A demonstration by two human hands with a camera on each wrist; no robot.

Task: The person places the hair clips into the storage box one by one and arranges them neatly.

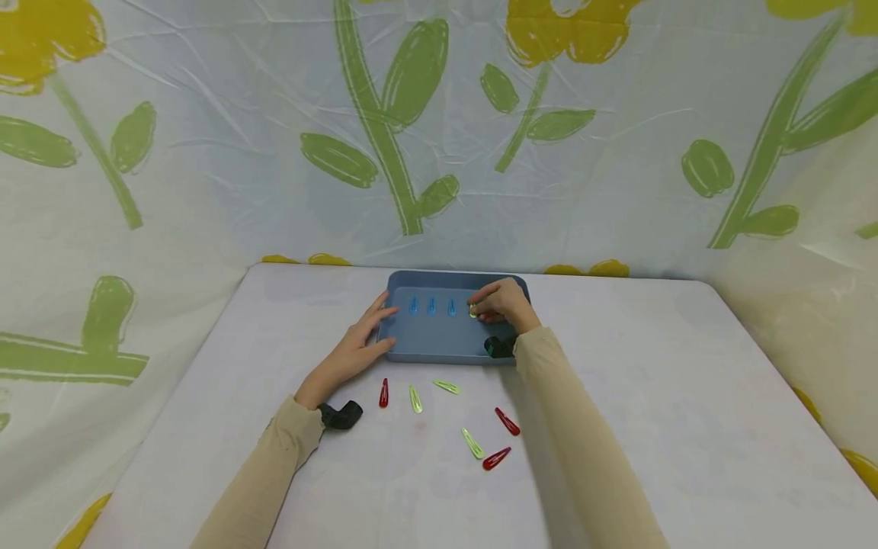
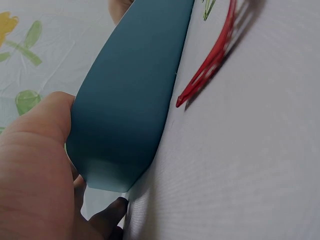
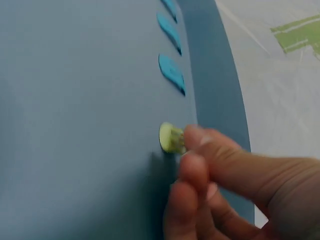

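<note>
From my end I saw the right hand point(image 1: 504, 301) pinching a green clip point(image 3: 166, 136) within the blue tray point(image 1: 439, 339), at the right end of a row of three blue clips point(image 3: 171, 72). In the head view the fingers covered part of that clip; the right wrist view gave me its broad rounded end, but its tip was lost behind blurred fingertips, and I couldn't tell whether it touched the tray floor. That view cut off the leftmost blue clip. The left hand point(image 1: 353, 347), well apart from the right, lay spread against the tray's left end; its wrist view hid the inside and showed the outer wall, with a red clip point(image 2: 216, 52) running out at the top. Only the head view had all three red clips and three loose green clips point(image 1: 415, 399)
</note>
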